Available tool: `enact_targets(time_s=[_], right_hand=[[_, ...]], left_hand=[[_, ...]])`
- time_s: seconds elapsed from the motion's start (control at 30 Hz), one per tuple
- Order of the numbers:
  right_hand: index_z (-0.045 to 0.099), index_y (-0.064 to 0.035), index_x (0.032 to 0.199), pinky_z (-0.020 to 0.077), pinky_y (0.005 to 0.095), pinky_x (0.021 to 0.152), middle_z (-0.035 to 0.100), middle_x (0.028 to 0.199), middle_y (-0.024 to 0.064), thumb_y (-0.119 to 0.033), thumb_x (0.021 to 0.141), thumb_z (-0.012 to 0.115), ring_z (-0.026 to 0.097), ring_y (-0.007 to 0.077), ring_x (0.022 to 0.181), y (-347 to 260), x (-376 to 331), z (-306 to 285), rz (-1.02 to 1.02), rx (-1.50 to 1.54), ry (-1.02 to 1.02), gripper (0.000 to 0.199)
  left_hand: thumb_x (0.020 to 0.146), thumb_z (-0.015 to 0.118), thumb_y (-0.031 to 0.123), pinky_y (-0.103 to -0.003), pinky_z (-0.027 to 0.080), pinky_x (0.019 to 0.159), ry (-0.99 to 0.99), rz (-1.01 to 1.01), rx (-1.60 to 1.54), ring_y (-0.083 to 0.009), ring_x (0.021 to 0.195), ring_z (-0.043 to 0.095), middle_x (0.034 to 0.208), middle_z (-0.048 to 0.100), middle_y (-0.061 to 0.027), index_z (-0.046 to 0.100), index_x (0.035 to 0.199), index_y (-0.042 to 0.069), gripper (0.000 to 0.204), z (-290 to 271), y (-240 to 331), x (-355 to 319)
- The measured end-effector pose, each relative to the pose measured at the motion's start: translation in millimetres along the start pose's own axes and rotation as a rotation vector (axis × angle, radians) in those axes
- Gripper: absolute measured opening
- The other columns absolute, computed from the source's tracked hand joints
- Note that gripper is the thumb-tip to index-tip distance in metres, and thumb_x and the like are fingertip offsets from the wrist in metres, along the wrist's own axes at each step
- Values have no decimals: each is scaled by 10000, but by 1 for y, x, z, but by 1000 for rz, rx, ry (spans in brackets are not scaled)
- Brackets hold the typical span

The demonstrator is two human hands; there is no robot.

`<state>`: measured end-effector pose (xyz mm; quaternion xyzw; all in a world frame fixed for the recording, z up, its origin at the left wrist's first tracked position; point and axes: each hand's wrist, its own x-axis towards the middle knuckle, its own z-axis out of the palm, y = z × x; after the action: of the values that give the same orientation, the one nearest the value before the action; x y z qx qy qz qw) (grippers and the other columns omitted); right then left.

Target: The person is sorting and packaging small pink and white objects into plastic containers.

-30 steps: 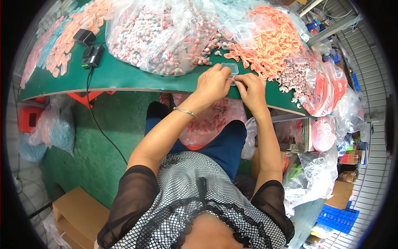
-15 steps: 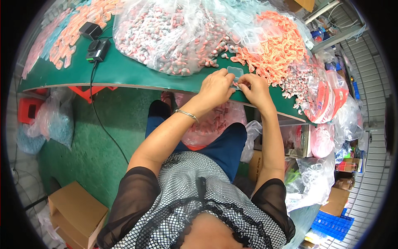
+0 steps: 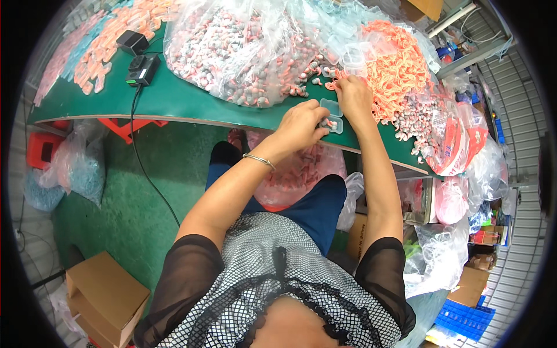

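Note:
A small clear plastic case (image 3: pixel 331 107) lies with its lid raised at the front edge of the green table. My left hand (image 3: pixel 300 124) grips its left side between thumb and fingers. Inside the case sit small grey-and-pink pieces (image 3: pixel 329 124), rounded like earplugs. My right hand (image 3: pixel 355 95) reaches beyond the case to the left edge of a heap of orange cords (image 3: pixel 400 64). Its fingertips are pinched on a looped orange cord (image 3: pixel 332 85), partly hidden by the fingers.
A large clear bag (image 3: pixel 232 52) of grey-and-pink pieces spreads over the table (image 3: pixel 191 104). More loose pieces (image 3: pixel 413 116) lie at right. Empty clear cases (image 3: pixel 354 55) are piled behind. A black device (image 3: pixel 143 68) trails a cable off the edge. A cardboard box (image 3: pixel 107 293) stands lower left.
My right hand has moved from the case up to the orange cords. The case is now more exposed, with my left hand still holding it.

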<state>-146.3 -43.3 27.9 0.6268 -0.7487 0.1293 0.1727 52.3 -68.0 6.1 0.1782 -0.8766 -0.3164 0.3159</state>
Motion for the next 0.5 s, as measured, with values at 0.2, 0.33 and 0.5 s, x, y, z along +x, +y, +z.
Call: enact_targets(time_s=[0.2, 0.33, 0.5], right_hand=[[661, -67, 816, 465, 393, 671, 647, 830, 69, -136, 790, 712, 626, 272, 743, -4, -31, -38, 5, 395, 144, 89], [668, -64, 876, 451, 389, 650, 654, 750, 78, -143, 771, 749, 632, 259, 724, -15, -55, -55, -44, 540, -4, 154], [682, -81, 885, 424, 385, 720, 656, 843, 60, -130, 776, 724, 624, 248, 823, -9, -65, -46, -182, 424, -12, 126]], left_hand=[[715, 786, 160, -404, 496, 745, 4, -13, -27, -303, 853, 610, 903, 583, -105, 656, 1051, 50, 377, 1, -6, 0], [696, 801, 168, -403, 502, 748, -23, -52, -28, -305, 861, 620, 915, 603, -106, 655, 1052, 46, 403, -2, -4, 2], [692, 803, 169, -405, 505, 752, -40, -70, -37, -307, 867, 626, 920, 620, -116, 648, 1050, 42, 411, -2, 0, 6]])
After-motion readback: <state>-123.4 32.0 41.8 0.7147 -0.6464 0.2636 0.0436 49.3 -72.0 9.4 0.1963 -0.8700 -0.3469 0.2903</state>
